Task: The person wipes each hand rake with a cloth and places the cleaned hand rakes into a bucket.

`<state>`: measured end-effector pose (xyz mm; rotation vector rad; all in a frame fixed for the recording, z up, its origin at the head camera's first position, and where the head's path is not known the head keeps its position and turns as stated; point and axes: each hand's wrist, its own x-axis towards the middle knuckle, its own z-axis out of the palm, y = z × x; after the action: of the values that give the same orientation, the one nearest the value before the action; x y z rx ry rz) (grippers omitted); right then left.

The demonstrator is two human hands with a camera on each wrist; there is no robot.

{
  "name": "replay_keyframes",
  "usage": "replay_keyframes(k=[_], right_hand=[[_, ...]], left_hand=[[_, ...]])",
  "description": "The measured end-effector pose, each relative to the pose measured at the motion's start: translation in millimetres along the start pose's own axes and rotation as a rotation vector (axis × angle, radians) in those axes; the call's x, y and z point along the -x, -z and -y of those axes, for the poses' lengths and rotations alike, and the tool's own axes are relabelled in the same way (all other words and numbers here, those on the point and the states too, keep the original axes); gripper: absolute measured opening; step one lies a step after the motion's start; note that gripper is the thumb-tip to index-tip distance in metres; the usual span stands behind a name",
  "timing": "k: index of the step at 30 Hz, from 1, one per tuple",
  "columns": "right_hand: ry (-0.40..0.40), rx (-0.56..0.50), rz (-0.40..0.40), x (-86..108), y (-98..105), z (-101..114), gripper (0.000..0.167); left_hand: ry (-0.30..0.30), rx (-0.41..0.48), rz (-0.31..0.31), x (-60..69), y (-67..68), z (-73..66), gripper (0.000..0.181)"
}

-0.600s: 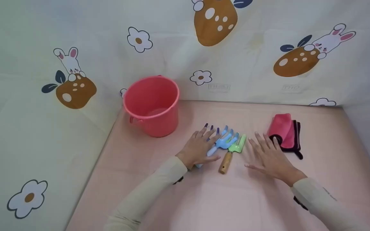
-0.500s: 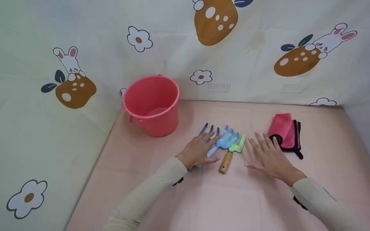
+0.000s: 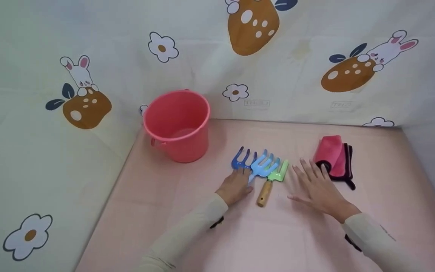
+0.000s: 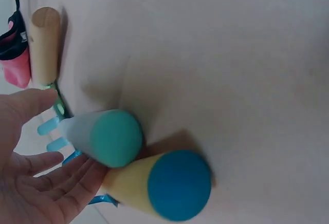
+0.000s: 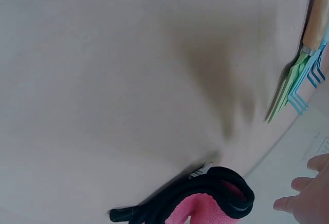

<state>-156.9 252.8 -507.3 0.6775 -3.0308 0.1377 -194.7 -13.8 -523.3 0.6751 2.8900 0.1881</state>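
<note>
My left hand [image 3: 235, 187] reaches over the handles of two hand rakes, fingers bent down. In the left wrist view, its fingers lie against the light blue rake's handle [image 4: 116, 137] and the yellow, blue-ended handle [image 4: 177, 185]; the thumb stands apart. The light blue rake [image 3: 263, 165] overlaps the dark blue rake [image 3: 241, 161] and a green garden fork [image 3: 278, 174] with a wooden handle. My right hand [image 3: 319, 190] is spread beside a folded pink cloth [image 3: 330, 155] with black edging, holding nothing. Its fingertips also show in the right wrist view.
A pink bucket [image 3: 187, 145] stands upright at the back left, its mouth facing up. The pale pink table covering [image 3: 164, 211] meets a printed cloth backdrop [image 3: 296, 102] behind and at the sides.
My left hand has drawn back slightly from the rake heads and bent its fingers down at the handles, uncovering the dark blue rake's head. My right hand has stayed nearly still.
</note>
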Motion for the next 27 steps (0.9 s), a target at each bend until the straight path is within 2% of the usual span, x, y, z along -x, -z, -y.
replay_keyframes(k=[4, 8, 14, 16, 21, 23, 27], right_hand=[[-0.015, -0.010, 0.013, 0.3, -0.1, -1.1, 0.091], [-0.035, -0.028, 0.032, -3.5, -0.3, -1.0, 0.092], [-0.103, -0.055, -0.041, -13.5, 1.2, -9.3, 0.091], [-0.158, -0.082, -0.088, -17.9, 1.0, -13.9, 0.090], [-0.333, -0.208, -0.158, -24.4, -5.0, -24.1, 0.093], [-0.402, -0.257, -0.174, -24.4, -8.3, -28.5, 0.095], [-0.564, -0.379, -0.210, -25.1, -11.6, -39.1, 0.096]], left_hand=[[-0.003, -0.048, -0.025, -4.1, -5.6, -3.2, 0.050], [0.025, -0.099, -0.054, -8.8, -12.0, -4.8, 0.051], [0.014, -0.190, -0.129, -11.7, -16.4, -5.5, 0.040], [0.031, -0.156, -0.125, -12.6, -14.7, -6.1, 0.036], [0.115, 0.072, -0.070, -11.3, -8.9, -7.2, 0.031], [0.120, 0.134, -0.059, -9.3, -7.0, -7.7, 0.032], [0.098, 0.190, -0.072, -4.3, -4.4, -8.6, 0.033]])
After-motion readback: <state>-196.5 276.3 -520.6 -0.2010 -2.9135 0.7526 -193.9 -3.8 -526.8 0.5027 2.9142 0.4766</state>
